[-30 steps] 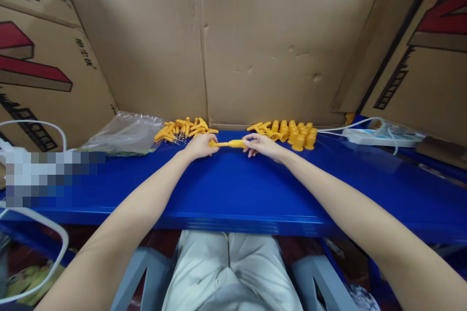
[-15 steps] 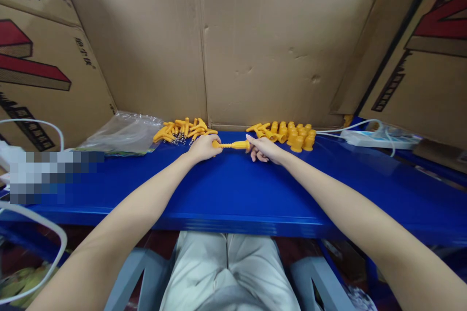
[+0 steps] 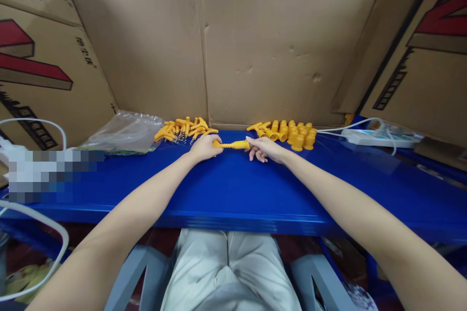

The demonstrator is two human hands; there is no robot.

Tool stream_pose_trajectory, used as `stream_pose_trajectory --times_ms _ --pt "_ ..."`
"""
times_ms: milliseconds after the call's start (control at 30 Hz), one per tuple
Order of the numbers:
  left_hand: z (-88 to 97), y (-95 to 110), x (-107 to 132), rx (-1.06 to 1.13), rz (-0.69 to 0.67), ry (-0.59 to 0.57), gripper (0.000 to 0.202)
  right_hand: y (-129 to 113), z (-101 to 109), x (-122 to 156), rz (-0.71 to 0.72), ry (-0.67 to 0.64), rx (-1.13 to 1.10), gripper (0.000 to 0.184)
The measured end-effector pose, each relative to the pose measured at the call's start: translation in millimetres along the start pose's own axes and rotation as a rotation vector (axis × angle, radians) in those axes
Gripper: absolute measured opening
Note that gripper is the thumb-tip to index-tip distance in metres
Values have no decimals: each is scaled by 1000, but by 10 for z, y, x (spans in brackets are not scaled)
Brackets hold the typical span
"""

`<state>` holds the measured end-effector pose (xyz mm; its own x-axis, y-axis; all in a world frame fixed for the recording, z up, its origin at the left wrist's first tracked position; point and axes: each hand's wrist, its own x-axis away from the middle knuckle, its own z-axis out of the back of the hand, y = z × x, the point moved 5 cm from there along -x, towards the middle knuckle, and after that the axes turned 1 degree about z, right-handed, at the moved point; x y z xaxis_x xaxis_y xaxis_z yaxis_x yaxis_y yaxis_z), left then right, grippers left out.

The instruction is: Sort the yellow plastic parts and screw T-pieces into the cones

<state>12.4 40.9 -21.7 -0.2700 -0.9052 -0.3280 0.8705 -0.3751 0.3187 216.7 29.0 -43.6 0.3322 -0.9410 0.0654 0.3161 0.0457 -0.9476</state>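
Observation:
My left hand (image 3: 205, 147) is closed round the handle end of a yellow corkscrew (image 3: 226, 145), held level above the blue table. At the other end, my right hand (image 3: 265, 149) pinches the flared rim of a yellow sleeve (image 3: 239, 145) between thumb and forefinger, its other fingers loosely curled. Handle and sleeve lie in one line, with the sleeve over the corkscrew's far part. Behind my left hand lies a pile of yellow T-handled corkscrews (image 3: 187, 128) with metal spirals. Past my right hand stand several yellow bell-shaped sleeves (image 3: 299, 136).
A few yellow T-handled pieces (image 3: 260, 129) lie beside the sleeves. Clear plastic bags (image 3: 122, 132) rest at left. A white power strip (image 3: 381, 137) with cables sits at right. Cardboard (image 3: 270, 48) walls the back of the blue table (image 3: 241, 189); boxes flank it.
Both hands keep the same hold on the corkscrew and sleeve, with hardly any motion. The whole view has shifted very slightly.

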Motion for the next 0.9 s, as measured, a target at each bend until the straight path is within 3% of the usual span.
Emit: stream_pose_trajectory --times_ms 100,233,367,467,567,900 --pt "-19 0 -4 38 18 -2 28 -2 2 -13 -49 36 27 52" --pt "-20 -19 -16 46 29 3 26 -17 -5 10 -86 19 28 54" --pt "-12 -43 -21 42 35 12 23 -37 -16 39 -18 -47 -29 32" --pt "-35 -54 -22 57 46 -3 23 -31 -5 34 39 -44 -42 40" --pt "-57 -51 -17 85 59 0 24 -9 -12 14 25 -29 -32 26" --pt "-41 14 3 96 30 19 24 -11 -38 13 -66 14 -11 43"
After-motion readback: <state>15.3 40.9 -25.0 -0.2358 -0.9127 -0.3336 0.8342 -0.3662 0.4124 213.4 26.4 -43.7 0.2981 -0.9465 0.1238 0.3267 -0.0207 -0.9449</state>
